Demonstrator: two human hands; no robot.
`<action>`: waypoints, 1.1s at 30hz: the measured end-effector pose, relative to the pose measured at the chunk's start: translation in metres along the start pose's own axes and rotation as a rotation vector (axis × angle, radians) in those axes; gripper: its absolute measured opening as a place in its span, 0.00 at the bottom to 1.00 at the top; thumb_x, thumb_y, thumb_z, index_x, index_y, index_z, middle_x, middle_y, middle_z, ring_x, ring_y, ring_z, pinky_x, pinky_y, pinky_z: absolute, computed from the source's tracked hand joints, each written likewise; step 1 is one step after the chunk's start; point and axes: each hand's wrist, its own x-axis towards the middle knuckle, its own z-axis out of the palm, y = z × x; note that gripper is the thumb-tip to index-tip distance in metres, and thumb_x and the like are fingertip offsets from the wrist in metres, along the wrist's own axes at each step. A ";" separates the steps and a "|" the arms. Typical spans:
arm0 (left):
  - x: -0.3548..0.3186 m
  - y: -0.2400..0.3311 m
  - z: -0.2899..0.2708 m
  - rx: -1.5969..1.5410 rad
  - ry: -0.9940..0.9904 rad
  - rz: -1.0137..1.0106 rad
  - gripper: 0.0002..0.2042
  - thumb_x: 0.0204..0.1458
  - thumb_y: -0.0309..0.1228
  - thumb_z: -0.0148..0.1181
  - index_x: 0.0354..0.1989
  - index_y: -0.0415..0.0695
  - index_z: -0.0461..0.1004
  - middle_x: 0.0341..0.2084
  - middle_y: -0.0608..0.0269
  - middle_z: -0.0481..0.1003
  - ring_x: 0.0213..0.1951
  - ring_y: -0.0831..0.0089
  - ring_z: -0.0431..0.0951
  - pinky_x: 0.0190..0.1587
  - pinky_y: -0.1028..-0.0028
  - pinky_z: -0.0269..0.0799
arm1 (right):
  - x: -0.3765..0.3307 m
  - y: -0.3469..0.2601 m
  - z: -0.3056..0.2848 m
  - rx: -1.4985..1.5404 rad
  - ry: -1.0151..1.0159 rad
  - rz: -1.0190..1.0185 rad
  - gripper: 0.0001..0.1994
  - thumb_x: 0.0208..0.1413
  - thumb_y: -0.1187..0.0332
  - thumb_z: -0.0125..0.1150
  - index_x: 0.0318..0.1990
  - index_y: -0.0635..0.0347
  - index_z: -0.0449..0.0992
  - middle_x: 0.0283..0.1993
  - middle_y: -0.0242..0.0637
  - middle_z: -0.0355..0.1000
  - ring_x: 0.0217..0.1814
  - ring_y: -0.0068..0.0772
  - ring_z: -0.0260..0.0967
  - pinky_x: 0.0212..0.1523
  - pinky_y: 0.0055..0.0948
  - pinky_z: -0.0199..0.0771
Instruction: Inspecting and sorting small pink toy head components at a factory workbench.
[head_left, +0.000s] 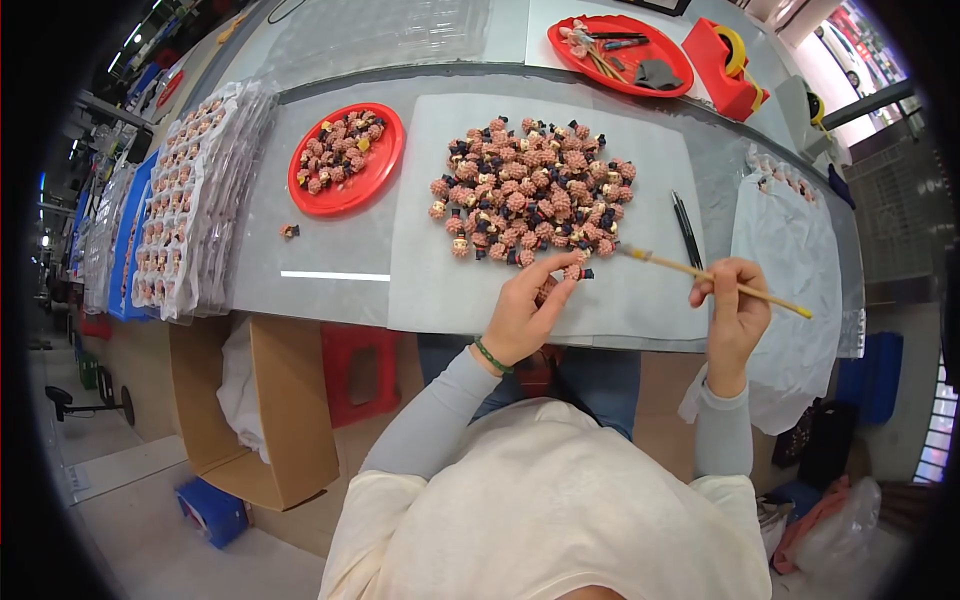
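My left hand rests on the white sheet at the near edge of a heap of small pink knobbly pieces with dark and yellow parts. Its thumb and forefinger pinch one pink piece from that edge. My right hand grips a thin wooden brush, held level with its tip pointing left toward the pinched piece. A green band circles my left wrist.
A red plate with several pink pieces sits left of the heap. Stacked clear trays of pieces line the far left. Two black pens, a far red tray with tools, a red tape dispenser, and a cardboard box below the table.
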 end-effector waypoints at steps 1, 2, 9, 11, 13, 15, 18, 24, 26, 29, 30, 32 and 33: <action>-0.002 -0.001 0.000 -0.015 0.005 -0.002 0.13 0.51 0.25 0.54 0.45 0.39 0.70 0.28 0.62 0.72 0.22 0.82 0.65 0.25 0.81 0.62 | -0.008 -0.003 0.003 0.094 0.006 0.089 0.15 0.60 0.65 0.45 0.47 0.69 0.68 0.36 0.45 0.72 0.29 0.28 0.70 0.26 0.23 0.69; -0.003 -0.002 0.000 -0.013 0.007 -0.005 0.13 0.51 0.25 0.54 0.45 0.39 0.70 0.28 0.62 0.72 0.22 0.82 0.65 0.25 0.81 0.62 | -0.013 -0.006 0.008 0.097 0.004 0.092 0.15 0.60 0.65 0.45 0.47 0.69 0.68 0.36 0.45 0.72 0.29 0.28 0.70 0.26 0.23 0.69; -0.003 0.002 0.000 0.010 0.016 0.042 0.12 0.52 0.25 0.53 0.45 0.38 0.70 0.33 0.61 0.72 0.25 0.80 0.68 0.28 0.81 0.65 | -0.030 -0.016 0.035 -0.194 -0.142 0.054 0.08 0.57 0.71 0.50 0.36 0.68 0.72 0.30 0.39 0.71 0.27 0.23 0.68 0.27 0.20 0.68; -0.003 0.003 0.000 0.021 0.018 0.031 0.12 0.52 0.25 0.53 0.45 0.38 0.70 0.32 0.60 0.72 0.25 0.80 0.68 0.28 0.81 0.65 | -0.026 -0.018 0.045 -0.279 -0.169 -0.038 0.08 0.57 0.71 0.51 0.35 0.68 0.72 0.30 0.40 0.70 0.26 0.25 0.67 0.26 0.20 0.67; -0.002 0.003 -0.001 -0.006 0.025 0.032 0.12 0.52 0.25 0.53 0.45 0.38 0.70 0.31 0.61 0.71 0.26 0.80 0.68 0.28 0.81 0.65 | -0.022 -0.017 0.052 -0.365 -0.196 -0.132 0.07 0.56 0.71 0.52 0.34 0.68 0.72 0.30 0.41 0.70 0.24 0.27 0.66 0.26 0.21 0.66; -0.002 0.002 0.000 -0.014 0.037 0.017 0.12 0.52 0.25 0.53 0.45 0.38 0.70 0.31 0.61 0.71 0.26 0.80 0.68 0.28 0.81 0.65 | -0.019 -0.014 0.057 -0.439 -0.248 -0.324 0.06 0.54 0.73 0.53 0.33 0.68 0.71 0.28 0.42 0.69 0.22 0.32 0.65 0.24 0.22 0.65; -0.002 -0.002 0.002 -0.041 0.057 0.001 0.11 0.53 0.26 0.53 0.45 0.38 0.70 0.30 0.62 0.71 0.26 0.80 0.68 0.29 0.82 0.65 | -0.020 -0.020 0.056 -0.416 -0.297 -0.353 0.05 0.53 0.75 0.54 0.33 0.68 0.71 0.27 0.43 0.69 0.22 0.35 0.64 0.23 0.24 0.64; -0.003 -0.002 0.000 -0.140 0.052 -0.075 0.11 0.54 0.27 0.52 0.44 0.37 0.70 0.28 0.65 0.71 0.27 0.83 0.68 0.29 0.82 0.64 | -0.024 -0.024 0.054 -0.406 -0.244 -0.365 0.03 0.48 0.78 0.56 0.32 0.68 0.71 0.25 0.42 0.68 0.22 0.37 0.66 0.22 0.27 0.66; -0.004 -0.002 0.001 -0.148 0.050 -0.075 0.11 0.54 0.27 0.52 0.44 0.36 0.70 0.28 0.66 0.71 0.27 0.83 0.68 0.29 0.82 0.64 | -0.023 -0.022 0.056 -0.424 -0.283 -0.390 0.04 0.48 0.78 0.57 0.32 0.68 0.71 0.26 0.41 0.68 0.22 0.37 0.65 0.22 0.27 0.66; -0.005 -0.006 0.000 -0.115 0.071 -0.072 0.11 0.54 0.27 0.52 0.44 0.36 0.70 0.27 0.66 0.71 0.26 0.84 0.67 0.28 0.83 0.64 | -0.026 -0.021 0.051 -0.406 -0.338 -0.382 0.04 0.48 0.78 0.57 0.33 0.68 0.71 0.26 0.41 0.68 0.22 0.37 0.65 0.22 0.27 0.66; -0.004 -0.006 0.001 -0.125 0.069 -0.066 0.11 0.54 0.27 0.52 0.44 0.37 0.70 0.27 0.67 0.70 0.26 0.84 0.66 0.28 0.83 0.63 | -0.026 -0.021 0.049 -0.377 -0.353 -0.347 0.05 0.48 0.78 0.57 0.33 0.68 0.71 0.26 0.41 0.68 0.22 0.37 0.65 0.21 0.28 0.66; -0.002 -0.008 0.004 -0.140 0.053 -0.059 0.11 0.54 0.28 0.52 0.44 0.37 0.70 0.27 0.68 0.70 0.25 0.85 0.65 0.27 0.84 0.62 | -0.025 -0.018 0.050 -0.402 -0.300 -0.375 0.05 0.48 0.78 0.57 0.33 0.68 0.71 0.26 0.41 0.68 0.22 0.37 0.65 0.21 0.27 0.66; 0.000 -0.009 0.005 -0.164 0.052 -0.078 0.11 0.54 0.27 0.52 0.44 0.37 0.70 0.26 0.69 0.69 0.25 0.85 0.65 0.27 0.84 0.61 | -0.024 -0.017 0.050 -0.424 -0.251 -0.406 0.04 0.48 0.78 0.56 0.33 0.68 0.71 0.25 0.41 0.68 0.22 0.37 0.65 0.21 0.27 0.66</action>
